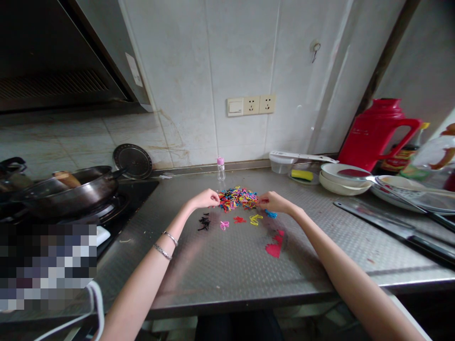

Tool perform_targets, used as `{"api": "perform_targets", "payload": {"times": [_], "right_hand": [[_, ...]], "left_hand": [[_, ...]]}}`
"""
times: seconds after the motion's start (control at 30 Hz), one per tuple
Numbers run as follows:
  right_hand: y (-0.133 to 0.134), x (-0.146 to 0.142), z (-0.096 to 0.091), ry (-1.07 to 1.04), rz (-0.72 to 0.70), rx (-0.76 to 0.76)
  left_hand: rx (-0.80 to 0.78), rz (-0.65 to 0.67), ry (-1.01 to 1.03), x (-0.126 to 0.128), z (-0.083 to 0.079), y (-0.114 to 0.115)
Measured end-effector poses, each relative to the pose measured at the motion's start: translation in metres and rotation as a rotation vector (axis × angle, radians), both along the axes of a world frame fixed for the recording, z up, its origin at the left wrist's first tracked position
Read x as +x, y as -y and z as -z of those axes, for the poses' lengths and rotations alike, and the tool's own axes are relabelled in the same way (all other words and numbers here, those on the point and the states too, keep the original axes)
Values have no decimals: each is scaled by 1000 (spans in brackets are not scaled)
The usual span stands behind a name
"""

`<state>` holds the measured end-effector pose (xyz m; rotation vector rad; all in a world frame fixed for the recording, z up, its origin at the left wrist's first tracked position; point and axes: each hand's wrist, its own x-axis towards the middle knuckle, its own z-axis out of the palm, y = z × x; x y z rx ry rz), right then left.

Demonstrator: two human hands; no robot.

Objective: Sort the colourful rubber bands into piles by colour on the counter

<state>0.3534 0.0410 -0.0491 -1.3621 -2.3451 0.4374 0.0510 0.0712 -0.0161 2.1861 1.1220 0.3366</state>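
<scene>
A heap of multicoloured rubber bands (237, 197) lies on the metal counter. My left hand (206, 198) is at its left edge, thumb and fingers pinched together. At the right edge, my right hand (274, 202) is pinched in the same way. Anything between either set of fingertips is too small to make out. In front of the heap lie small sorted groups: black bands (204, 222), pink bands (224, 225), red bands (239, 219), yellow bands (255, 219) and blue bands (271, 214), the last just below my right hand.
Behind the heap stands a small pink-capped bottle (221, 169). A red flat piece (274, 245) lies toward the front. Right: a knife (377, 220), bowls (343, 182), a yellow sponge (302, 175) and a red thermos (373, 135). Left: a pan (76, 196) on the stove.
</scene>
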Motion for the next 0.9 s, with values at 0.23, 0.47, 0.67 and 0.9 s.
{"api": "perform_targets", "payload": {"times": [0.23,0.47,0.67,0.9], "right_hand": [[0,-5,2,-14,17,53],[9,-22,-4,-22,-19,205],[17,-35,0,85,-20,207],[25,-47,0,262,5,245]], "left_hand": [[-33,29,94,7,-4,4],[-49,215,-13,43,1,27],[-35,213,-93,57,7,38],[-13,169,23,45,-1,31]]}}
